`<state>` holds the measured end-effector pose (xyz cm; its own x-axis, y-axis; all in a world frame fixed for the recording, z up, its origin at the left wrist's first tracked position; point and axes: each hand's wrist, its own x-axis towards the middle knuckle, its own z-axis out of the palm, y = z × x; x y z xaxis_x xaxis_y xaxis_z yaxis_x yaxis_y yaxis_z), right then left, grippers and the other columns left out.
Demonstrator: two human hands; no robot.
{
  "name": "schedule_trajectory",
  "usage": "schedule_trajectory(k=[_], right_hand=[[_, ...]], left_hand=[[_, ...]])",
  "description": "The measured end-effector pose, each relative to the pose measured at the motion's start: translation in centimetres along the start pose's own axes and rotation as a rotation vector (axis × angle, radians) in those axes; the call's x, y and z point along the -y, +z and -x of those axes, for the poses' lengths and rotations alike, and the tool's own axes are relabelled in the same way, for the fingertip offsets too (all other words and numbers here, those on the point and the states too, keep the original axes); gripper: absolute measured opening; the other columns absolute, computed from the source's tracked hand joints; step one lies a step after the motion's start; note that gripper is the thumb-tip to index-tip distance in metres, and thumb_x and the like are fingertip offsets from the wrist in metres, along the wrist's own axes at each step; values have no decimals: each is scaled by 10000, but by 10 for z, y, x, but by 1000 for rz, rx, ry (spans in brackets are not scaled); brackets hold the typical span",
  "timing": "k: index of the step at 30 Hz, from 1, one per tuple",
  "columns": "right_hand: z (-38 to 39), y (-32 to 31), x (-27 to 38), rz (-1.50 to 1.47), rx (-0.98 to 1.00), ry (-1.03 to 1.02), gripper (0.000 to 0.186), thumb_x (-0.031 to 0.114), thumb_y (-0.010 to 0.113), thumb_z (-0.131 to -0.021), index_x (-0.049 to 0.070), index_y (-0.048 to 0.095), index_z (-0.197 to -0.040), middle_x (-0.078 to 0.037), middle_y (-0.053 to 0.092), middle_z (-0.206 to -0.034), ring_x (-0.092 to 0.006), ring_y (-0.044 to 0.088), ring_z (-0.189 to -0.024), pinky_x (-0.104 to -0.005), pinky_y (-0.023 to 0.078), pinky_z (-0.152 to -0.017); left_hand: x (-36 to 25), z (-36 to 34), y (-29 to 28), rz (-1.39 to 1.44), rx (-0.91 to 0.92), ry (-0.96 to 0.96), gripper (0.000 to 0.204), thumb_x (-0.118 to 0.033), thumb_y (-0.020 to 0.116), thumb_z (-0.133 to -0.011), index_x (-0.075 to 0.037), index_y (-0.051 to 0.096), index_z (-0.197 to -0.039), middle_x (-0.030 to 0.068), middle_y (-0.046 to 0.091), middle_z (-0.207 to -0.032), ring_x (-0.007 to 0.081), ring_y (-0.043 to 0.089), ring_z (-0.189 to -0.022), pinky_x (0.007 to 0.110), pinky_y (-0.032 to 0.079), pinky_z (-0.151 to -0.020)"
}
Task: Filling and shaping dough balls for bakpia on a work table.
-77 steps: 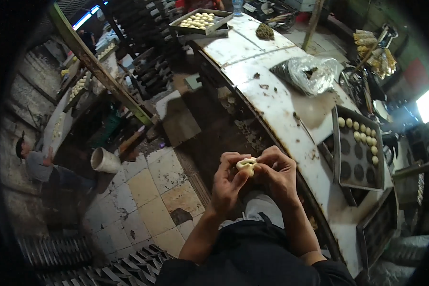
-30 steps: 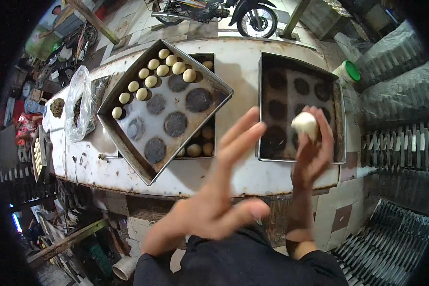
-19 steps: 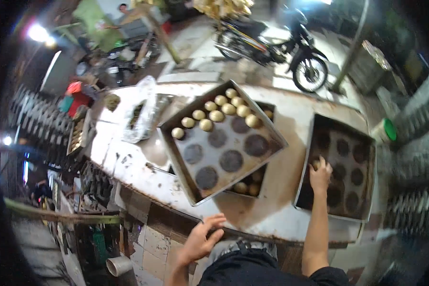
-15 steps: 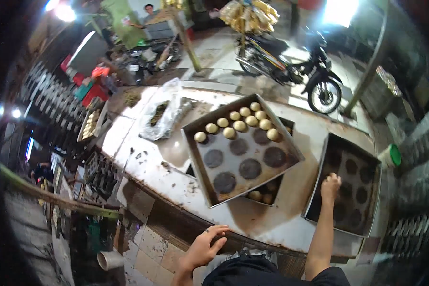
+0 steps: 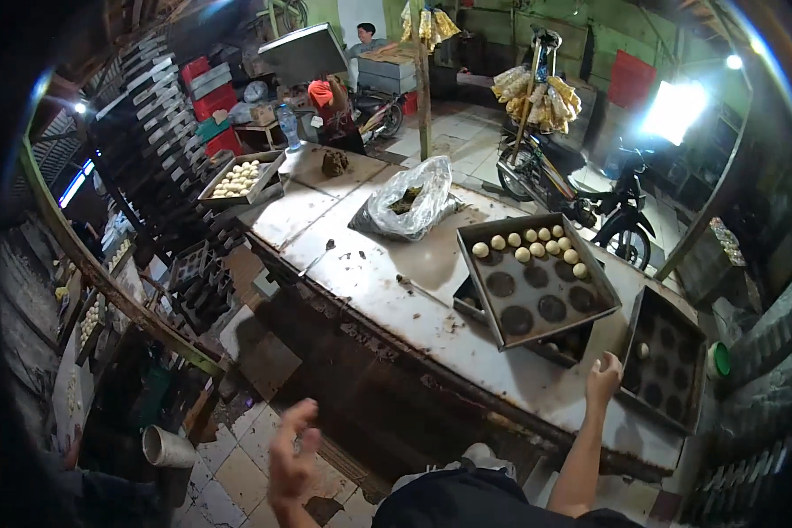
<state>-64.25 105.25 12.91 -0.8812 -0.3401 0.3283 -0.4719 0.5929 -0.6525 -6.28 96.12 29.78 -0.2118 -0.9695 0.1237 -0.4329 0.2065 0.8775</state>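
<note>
Hovering low over the tiled floor, the left hand [image 5: 292,453] hangs empty, fingers spread apart. Across the pale tabletop [image 5: 387,282] sits a dark baking tray [image 5: 537,280] with dough balls [image 5: 528,246] along its far edge. Rightmost, the right hand [image 5: 604,377], loosely curled on nothing, reaches the near corner of a second tray [image 5: 669,356], where one dough ball [image 5: 644,350] sits.
</note>
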Motion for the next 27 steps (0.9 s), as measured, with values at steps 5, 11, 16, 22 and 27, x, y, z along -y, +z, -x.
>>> schedule_trajectory(k=[5,11,16,22,27], right_hand=[[28,3,49,-33,-37,-136,236,79,694,-871,-5,712,-1091,-179,711,-1083,-332,686,-1043,-405,530,-938],[44,0,127,-114,0,-254,197,107,668,-914,-8,714,-1067,-165,712,-1042,-302,705,-963,-397,550,-864],[48,-2,145,-78,25,-285,153,94,654,-922,1,726,-1020,-156,719,-998,-296,704,-912,-389,550,-835],[-3,40,137,-126,48,-175,132,91,658,-927,-5,724,-989,-179,699,-967,-322,693,-885,-423,548,-799],[-49,86,148,-192,93,-172,141,102,651,-930,-15,726,-952,-178,718,-968,-343,699,-883,-418,547,-816]], left_hand=[[1,0,-98,-35,-272,544,754,-552,559,-998,74,508,-1415,222,524,-1472,350,474,-1385,493,335,-1187],[17,-22,-123,14,-249,626,724,-532,544,-1004,75,513,-1397,224,535,-1439,350,489,-1358,492,353,-1169],[23,-61,-126,-4,-306,697,699,-516,531,-1008,75,518,-1382,226,543,-1413,351,501,-1335,490,367,-1154],[0,-133,-96,-79,-385,782,670,-496,516,-1014,75,523,-1363,228,553,-1380,351,515,-1307,489,385,-1136],[-38,-211,-60,-133,-334,834,647,-480,504,-1018,75,527,-1348,230,562,-1353,352,527,-1284,487,399,-1122]])
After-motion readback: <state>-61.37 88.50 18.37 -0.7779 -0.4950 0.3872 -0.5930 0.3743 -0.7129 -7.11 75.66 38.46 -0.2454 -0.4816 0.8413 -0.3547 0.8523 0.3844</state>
